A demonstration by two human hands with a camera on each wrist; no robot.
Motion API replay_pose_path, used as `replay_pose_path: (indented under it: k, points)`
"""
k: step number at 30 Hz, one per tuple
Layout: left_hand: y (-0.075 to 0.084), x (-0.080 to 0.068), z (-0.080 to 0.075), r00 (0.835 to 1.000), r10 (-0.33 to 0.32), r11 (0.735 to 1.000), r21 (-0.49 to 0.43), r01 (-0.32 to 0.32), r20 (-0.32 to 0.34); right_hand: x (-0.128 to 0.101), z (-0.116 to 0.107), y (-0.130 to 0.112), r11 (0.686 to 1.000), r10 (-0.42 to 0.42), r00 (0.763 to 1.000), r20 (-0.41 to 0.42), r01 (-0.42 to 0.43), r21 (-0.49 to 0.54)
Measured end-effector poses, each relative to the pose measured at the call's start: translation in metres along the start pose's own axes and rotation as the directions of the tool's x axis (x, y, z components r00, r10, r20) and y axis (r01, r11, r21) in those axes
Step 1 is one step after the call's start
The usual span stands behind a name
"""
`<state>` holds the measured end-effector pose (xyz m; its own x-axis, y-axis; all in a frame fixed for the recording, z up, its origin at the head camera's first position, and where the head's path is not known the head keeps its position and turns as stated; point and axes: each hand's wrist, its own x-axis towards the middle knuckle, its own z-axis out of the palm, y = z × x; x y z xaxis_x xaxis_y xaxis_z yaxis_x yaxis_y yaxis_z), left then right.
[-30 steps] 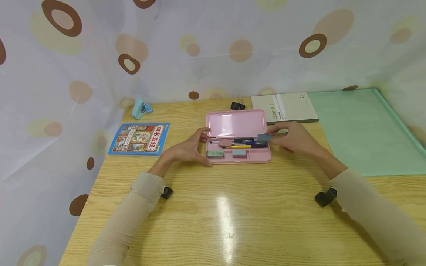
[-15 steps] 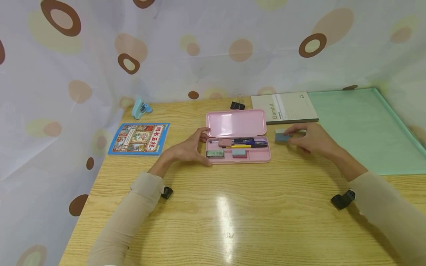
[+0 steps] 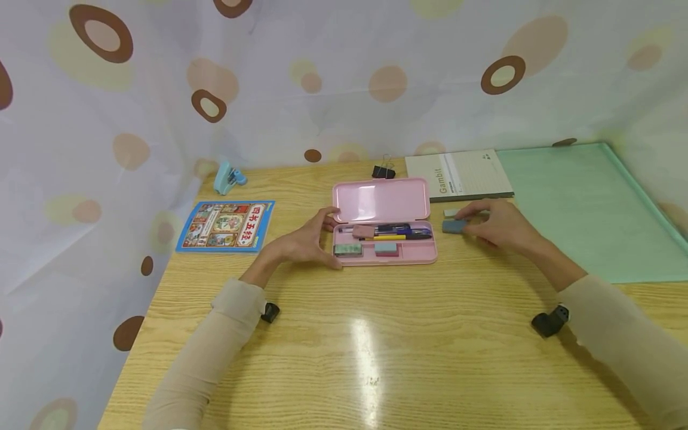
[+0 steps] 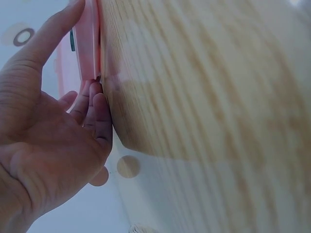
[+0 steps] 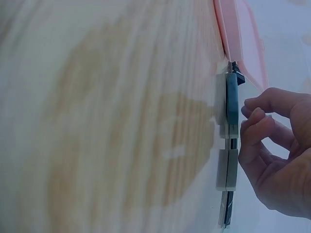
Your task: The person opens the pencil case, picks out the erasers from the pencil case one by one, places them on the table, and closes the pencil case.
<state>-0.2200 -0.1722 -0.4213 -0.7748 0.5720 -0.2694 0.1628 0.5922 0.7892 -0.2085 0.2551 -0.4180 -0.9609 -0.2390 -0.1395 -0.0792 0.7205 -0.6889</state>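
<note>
In the head view an open pink pencil case [image 3: 408,254] holds several pens, a pink eraser [image 3: 363,231], a green marbled one and a blue-and-red one. My left hand [image 3: 307,240] grips its left end, thumb at the front corner and fingers behind. A blue eraser [image 3: 454,226] lies on the table just right of the case, in front of a pale eraser [image 3: 450,212]. My right hand [image 3: 497,224] is beside these two, fingers loosely bent. In the right wrist view the fingertips [image 5: 250,103] stand slightly off the blue eraser [image 5: 232,104].
Behind the case are a black binder clip [image 3: 384,172] and a Gambit notebook [image 3: 473,173]. A green mat [image 3: 591,221] covers the right rear of the wooden table [image 3: 322,346]. A blue booklet [image 3: 226,226] and a light-blue hole punch [image 3: 228,177] lie to the left.
My right hand has carried the blue eraser from over the case's right end rightward to the table, in front of the pale eraser, and let go. The left hand stays at the case.
</note>
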Motion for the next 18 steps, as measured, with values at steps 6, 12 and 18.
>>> replay_pose_path:
  k: [6, 12, 18]
  points:
    - [-0.001, 0.001, 0.001, 1.0, 0.002, 1.0, 0.0, -0.002, -0.001, -0.003, -0.004, 0.001, 0.995, 0.02, 1.0, 0.024, -0.022, 0.096]
    - [-0.001, 0.002, 0.001, 1.0, 0.001, 1.0, -0.002, -0.001, -0.004, -0.003, -0.004, -0.001, 0.983, 0.012, 1.0, 0.027, -0.017, 0.185]
    - [-0.002, 0.001, 0.001, 1.0, -0.013, 1.0, 0.008, 0.013, -0.008, 0.008, 0.006, -0.019, 0.95, -0.036, 0.998, 0.049, 0.019, 0.313]
